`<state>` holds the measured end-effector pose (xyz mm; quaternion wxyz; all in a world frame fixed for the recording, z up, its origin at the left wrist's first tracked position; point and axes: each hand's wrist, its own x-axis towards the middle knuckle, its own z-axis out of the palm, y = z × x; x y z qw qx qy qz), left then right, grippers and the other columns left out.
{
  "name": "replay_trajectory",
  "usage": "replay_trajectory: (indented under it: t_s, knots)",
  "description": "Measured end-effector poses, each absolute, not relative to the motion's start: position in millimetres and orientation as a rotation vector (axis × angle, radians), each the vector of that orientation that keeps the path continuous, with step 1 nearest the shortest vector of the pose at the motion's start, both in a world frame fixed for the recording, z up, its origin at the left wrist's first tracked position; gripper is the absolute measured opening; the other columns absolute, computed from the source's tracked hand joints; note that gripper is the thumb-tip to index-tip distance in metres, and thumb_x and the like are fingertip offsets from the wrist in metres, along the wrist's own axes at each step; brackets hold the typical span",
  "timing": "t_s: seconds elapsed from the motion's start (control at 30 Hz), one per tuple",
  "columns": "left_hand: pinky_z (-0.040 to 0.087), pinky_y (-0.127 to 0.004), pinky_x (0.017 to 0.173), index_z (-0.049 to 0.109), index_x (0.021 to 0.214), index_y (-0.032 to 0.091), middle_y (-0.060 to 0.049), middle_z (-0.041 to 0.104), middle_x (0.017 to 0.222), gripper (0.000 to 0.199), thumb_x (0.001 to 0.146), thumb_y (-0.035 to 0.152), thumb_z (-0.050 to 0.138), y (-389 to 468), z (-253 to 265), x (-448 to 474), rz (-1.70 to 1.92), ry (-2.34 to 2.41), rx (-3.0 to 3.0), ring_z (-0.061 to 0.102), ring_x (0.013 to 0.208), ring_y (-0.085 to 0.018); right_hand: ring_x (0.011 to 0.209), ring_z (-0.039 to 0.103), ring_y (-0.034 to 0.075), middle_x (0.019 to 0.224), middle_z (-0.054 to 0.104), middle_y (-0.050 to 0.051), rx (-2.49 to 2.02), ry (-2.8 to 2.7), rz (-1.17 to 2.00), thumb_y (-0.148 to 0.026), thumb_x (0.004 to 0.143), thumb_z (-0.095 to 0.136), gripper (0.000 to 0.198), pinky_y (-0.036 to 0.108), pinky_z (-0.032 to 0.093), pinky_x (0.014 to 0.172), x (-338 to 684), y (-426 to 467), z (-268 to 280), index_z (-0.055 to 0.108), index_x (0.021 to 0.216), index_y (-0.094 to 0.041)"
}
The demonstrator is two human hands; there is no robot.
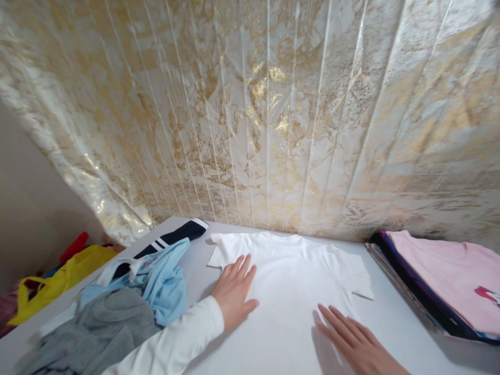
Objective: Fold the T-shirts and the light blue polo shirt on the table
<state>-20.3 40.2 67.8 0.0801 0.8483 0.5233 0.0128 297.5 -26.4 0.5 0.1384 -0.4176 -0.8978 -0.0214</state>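
Note:
A white short-sleeved T-shirt (291, 281) lies spread out on the pale table, its neckline toward the curtain. On its left side, just below the sleeve, my left hand (233, 294) rests with fingers spread. My right hand (353, 336) is over the lower right part of the shirt, fingers stretched out and casting a shadow on the cloth; whether it touches is hard to tell. Neither hand grips anything. The shirt's lower edge is not clearly visible against the white surface.
Folded clothes form a stack at the right, a pink shirt (449, 276) on top. Loose clothes lie at the left: a grey garment (105, 328), a light blue one (167, 284) and a dark striped one (172, 237). Yellow cloth (74, 271) lies beyond the table's left edge. A gold-patterned curtain (269, 120) hangs behind.

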Motion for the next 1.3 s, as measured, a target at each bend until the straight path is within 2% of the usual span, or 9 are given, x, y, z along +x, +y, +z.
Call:
replay_trajectory:
  t_s: [0.1, 0.17, 0.27, 0.43, 0.53, 0.7, 0.83, 0.97, 1.3]
  knots:
    - [0.028, -0.040, 0.108, 0.045, 0.133, 0.020, -0.009, 0.031, 0.148, 0.049, 0.085, 0.024, 0.055, 96.5, 83.7, 22.3, 0.228, 1.595, 2.498, 0.030, 0.134, -0.025, 0.120, 0.051, 0.027, 0.132, 0.055, 0.006, -1.618, -2.410, 0.104, -0.034, 0.082, 0.051, 0.044, 0.043, 0.041, 0.099, 283.3, 42.4, 42.6, 0.057, 0.125, -0.027]
    - [0.035, -0.041, 0.103, 0.048, 0.129, 0.019, -0.010, 0.042, 0.140, 0.040, 0.089, 0.022, 0.053, 134.8, 83.9, 40.1, 0.309, 1.705, 2.432, 0.041, 0.126, -0.025, 0.106, 0.062, 0.024, 0.121, 0.063, 0.009, -1.853, -2.197, 0.138, -0.024, 0.083, 0.046, 0.042, 0.037, 0.047, 0.091, 275.3, 94.3, 58.5, 0.058, 0.123, -0.021]
    - [0.045, -0.045, 0.092, 0.051, 0.122, 0.018, -0.009, 0.051, 0.126, 0.032, 0.092, 0.030, 0.053, 182.1, 72.1, 44.6, 0.376, 1.909, 2.274, 0.053, 0.110, -0.024, 0.094, 0.066, 0.019, 0.110, 0.068, 0.010, -1.995, -2.019, 0.075, -0.018, 0.087, 0.035, 0.042, 0.030, 0.049, 0.080, 278.8, 158.5, 60.3, 0.057, 0.123, -0.019]
    - [0.050, -0.040, 0.083, 0.056, 0.113, 0.017, -0.008, 0.057, 0.115, 0.026, 0.091, 0.031, 0.055, 224.7, 51.3, 25.3, 0.309, 2.036, 2.098, 0.058, 0.098, -0.021, 0.086, 0.065, 0.023, 0.094, 0.070, 0.012, -2.166, -1.895, -0.020, -0.020, 0.081, 0.047, 0.025, 0.032, 0.047, 0.074, 305.2, 196.7, 35.6, 0.071, 0.089, -0.020]
    - [0.050, -0.040, 0.084, 0.057, 0.112, 0.017, -0.007, 0.057, 0.115, 0.025, 0.091, 0.031, 0.056, 235.5, 47.0, 18.1, 0.248, 2.017, 2.071, 0.058, 0.099, -0.020, 0.089, 0.062, 0.027, 0.094, 0.070, 0.011, -2.223, -1.878, -0.042, -0.031, 0.080, 0.051, 0.021, 0.038, 0.045, 0.073, 317.1, 195.3, 21.8, 0.071, 0.077, -0.024]
    - [0.050, -0.038, 0.083, 0.058, 0.109, 0.018, -0.007, 0.059, 0.112, 0.022, 0.091, 0.031, 0.056, 243.0, 45.8, 15.9, 0.144, 1.940, 2.055, 0.059, 0.097, -0.019, 0.093, 0.059, 0.031, 0.092, 0.070, 0.008, -2.285, -1.855, 0.014, -0.048, 0.075, 0.057, 0.025, 0.041, 0.043, 0.072, 330.7, 194.0, 14.7, 0.070, 0.076, -0.026]
    - [0.049, -0.039, 0.084, 0.058, 0.109, 0.018, -0.007, 0.058, 0.113, 0.022, 0.091, 0.032, 0.055, 240.8, 46.6, 15.9, 0.168, 1.973, 2.068, 0.058, 0.099, -0.020, 0.090, 0.061, 0.026, 0.086, 0.072, 0.003, -2.281, -1.846, 0.050, -0.036, 0.075, 0.059, 0.013, 0.036, 0.042, 0.071, 333.2, 194.1, 17.5, 0.070, 0.077, -0.029]
    - [0.049, -0.039, 0.084, 0.058, 0.108, 0.018, -0.007, 0.059, 0.111, 0.022, 0.092, 0.032, 0.055, 237.7, 45.3, 17.3, 0.205, 2.093, 2.041, 0.059, 0.097, -0.019, 0.093, 0.061, 0.023, 0.094, 0.072, 0.002, -2.251, -1.804, 0.008, -0.031, 0.081, 0.052, 0.016, 0.032, 0.041, 0.070, 326.9, 190.8, 16.6, 0.068, 0.084, -0.027]
    - [0.050, -0.040, 0.084, 0.056, 0.113, 0.017, -0.007, 0.057, 0.115, 0.024, 0.092, 0.030, 0.054, 239.9, 36.9, 27.6, 0.382, 2.049, 2.153, 0.059, 0.097, -0.020, 0.094, 0.058, 0.024, 0.101, 0.069, 0.006, -2.185, -1.854, -0.122, -0.019, 0.082, 0.047, 0.024, 0.033, 0.043, 0.072, 311.9, 195.2, 18.0, 0.067, 0.094, -0.025]
